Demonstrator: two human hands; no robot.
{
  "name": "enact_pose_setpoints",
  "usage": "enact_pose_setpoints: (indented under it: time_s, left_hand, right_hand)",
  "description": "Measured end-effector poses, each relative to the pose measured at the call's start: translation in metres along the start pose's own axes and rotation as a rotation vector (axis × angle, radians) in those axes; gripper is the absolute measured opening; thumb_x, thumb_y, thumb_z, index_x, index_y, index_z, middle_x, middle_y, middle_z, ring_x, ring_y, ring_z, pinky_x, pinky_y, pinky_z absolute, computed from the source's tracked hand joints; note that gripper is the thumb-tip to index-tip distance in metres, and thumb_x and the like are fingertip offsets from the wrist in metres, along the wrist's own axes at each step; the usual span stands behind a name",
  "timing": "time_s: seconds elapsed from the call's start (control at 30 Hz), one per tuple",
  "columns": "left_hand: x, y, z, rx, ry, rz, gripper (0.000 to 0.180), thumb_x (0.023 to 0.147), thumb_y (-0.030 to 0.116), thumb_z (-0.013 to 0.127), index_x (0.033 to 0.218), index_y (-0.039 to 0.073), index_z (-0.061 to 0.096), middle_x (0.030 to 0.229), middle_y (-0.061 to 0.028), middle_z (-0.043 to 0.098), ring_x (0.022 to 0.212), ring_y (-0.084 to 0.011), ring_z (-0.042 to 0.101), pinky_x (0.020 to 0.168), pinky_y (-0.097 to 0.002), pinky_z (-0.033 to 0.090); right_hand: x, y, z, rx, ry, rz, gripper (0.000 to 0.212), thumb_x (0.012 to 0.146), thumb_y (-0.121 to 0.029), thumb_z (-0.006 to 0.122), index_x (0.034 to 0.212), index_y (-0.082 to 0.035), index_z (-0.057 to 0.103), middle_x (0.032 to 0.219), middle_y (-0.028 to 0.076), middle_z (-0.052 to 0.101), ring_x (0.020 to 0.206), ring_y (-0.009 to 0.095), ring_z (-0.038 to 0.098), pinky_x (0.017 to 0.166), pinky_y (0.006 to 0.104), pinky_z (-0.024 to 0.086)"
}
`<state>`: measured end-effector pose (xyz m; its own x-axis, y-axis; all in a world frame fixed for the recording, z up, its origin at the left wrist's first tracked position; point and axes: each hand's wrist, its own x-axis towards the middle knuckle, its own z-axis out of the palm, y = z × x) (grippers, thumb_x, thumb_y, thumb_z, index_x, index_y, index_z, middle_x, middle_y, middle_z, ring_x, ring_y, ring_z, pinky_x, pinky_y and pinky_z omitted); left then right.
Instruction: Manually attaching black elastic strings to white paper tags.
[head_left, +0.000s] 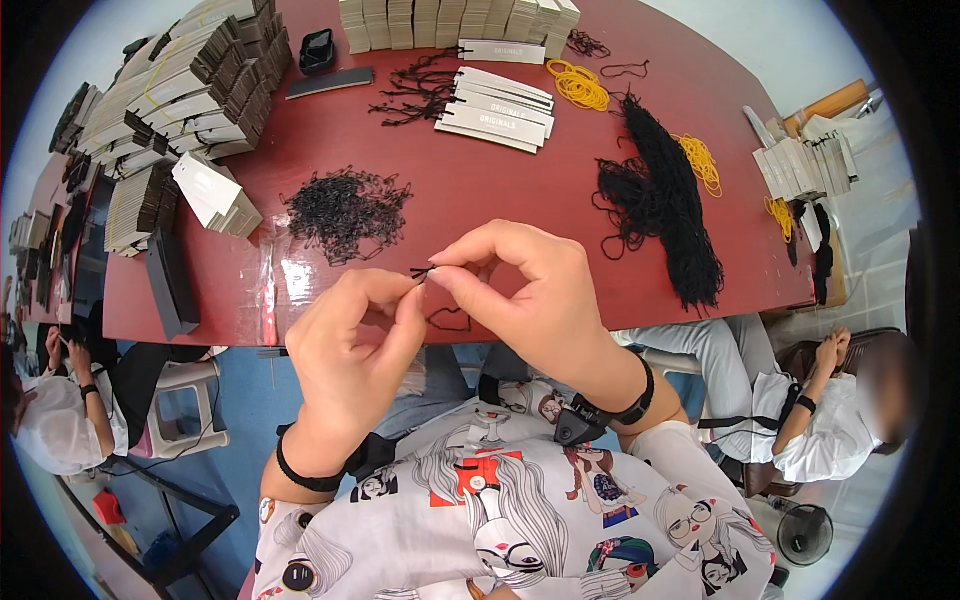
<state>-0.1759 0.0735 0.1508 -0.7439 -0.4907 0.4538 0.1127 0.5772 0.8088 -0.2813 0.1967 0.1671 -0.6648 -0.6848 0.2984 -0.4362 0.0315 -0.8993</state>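
Cord (421, 271), thin and black, held over the near part of the red tabletop (500, 190). Left grip (340, 345): thumb and forefinger pinching it. Right grip (540, 290): pinching just beside, fingertips nearly meeting. Beyond, leftward, heap of small black loops (348, 212); rightward, black hank (670, 205); farther back, white tags (497, 112).

Layout of the table (520, 195): clip heap (347, 213), left; cord bundle (665, 195), right; strung tags (497, 112), between and farther back.
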Motion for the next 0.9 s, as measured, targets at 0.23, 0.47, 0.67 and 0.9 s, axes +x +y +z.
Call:
enact_pose_setpoints:
  time_s: [0.23,0.47,0.67,0.9]
  left_hand:
    - [0.001,0.007,-0.002,-0.176,-0.09,-0.123,0.008,0.077,0.0,0.066,0.083,0.0,0.061,0.072,-0.0047,0.064,0.062,-0.0084,0.061,0.055,-0.0205,0.049]
    - [0.01,0.0,-0.006,-0.675,-0.232,-0.45,0.013,0.085,0.004,0.06,0.095,-0.003,0.059,0.081,-0.0077,0.065,0.073,-0.0127,0.063,0.062,-0.0226,0.053]
    - [0.01,-0.007,0.001,-0.667,-0.256,-0.396,0.009,0.089,0.006,0.054,0.095,-0.001,0.053,0.08,-0.0072,0.063,0.07,-0.0109,0.062,0.058,-0.0207,0.051]
    - [0.016,-0.013,0.014,-0.652,-0.106,-0.355,0.006,0.093,0.008,0.047,0.094,0.003,0.045,0.071,-0.0032,0.051,0.052,-0.0059,0.045,0.047,-0.0186,0.042]
  right_hand:
    - [-0.002,0.014,-0.006,0.419,-0.1,0.161,0.009,0.082,-0.006,0.062,0.087,0.001,0.062,0.08,0.002,0.063,0.071,0.005,0.059,0.06,0.0202,0.047]
    - [-0.002,0.02,-0.006,0.552,-0.153,0.12,0.009,0.085,-0.005,0.059,0.089,0.002,0.06,0.082,0.002,0.062,0.073,0.005,0.056,0.064,0.0199,0.047]
    - [0.008,0.021,-0.011,0.22,-0.191,-0.049,0.008,0.081,-0.007,0.062,0.086,-0.001,0.061,0.077,0.005,0.062,0.069,0.009,0.058,0.062,0.0228,0.047]
    - [0.022,0.027,-0.008,0.071,-0.054,-0.061,0.008,0.08,-0.008,0.063,0.083,-0.001,0.061,0.073,0.004,0.06,0.064,0.01,0.055,0.058,0.0233,0.044]
